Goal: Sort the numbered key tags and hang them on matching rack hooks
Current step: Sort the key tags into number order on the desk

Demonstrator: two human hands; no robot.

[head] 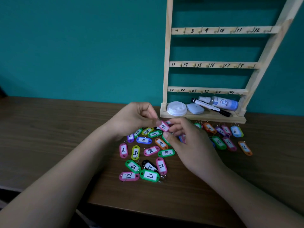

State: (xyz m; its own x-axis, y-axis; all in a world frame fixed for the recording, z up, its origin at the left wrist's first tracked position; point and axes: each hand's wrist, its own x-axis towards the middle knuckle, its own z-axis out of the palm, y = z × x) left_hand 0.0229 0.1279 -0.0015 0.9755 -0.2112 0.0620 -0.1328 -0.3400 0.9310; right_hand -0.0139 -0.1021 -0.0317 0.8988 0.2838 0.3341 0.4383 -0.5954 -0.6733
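Observation:
A pile of coloured key tags [148,155] with handwritten numbers lies on the wooden table [57,129]. My left hand [131,120] and my right hand [185,139] hover just above the pile and together pinch a pink tag marked 13 [163,126]. A second pink tag [168,122] shows just behind it between the fingers. To the right, a row of tags [228,137] numbered from about 4 to 12 lies in order in front of the wooden rack [213,65]. The rack's rails carry numbered hooks, 7 to 24 in view, all bare.
On the rack's base shelf lie a white plastic lid [176,108], a pale oval object [195,108], a black marker [211,107] and a spray bottle [220,102]. A teal wall stands behind. The table's front edge runs near the bottom.

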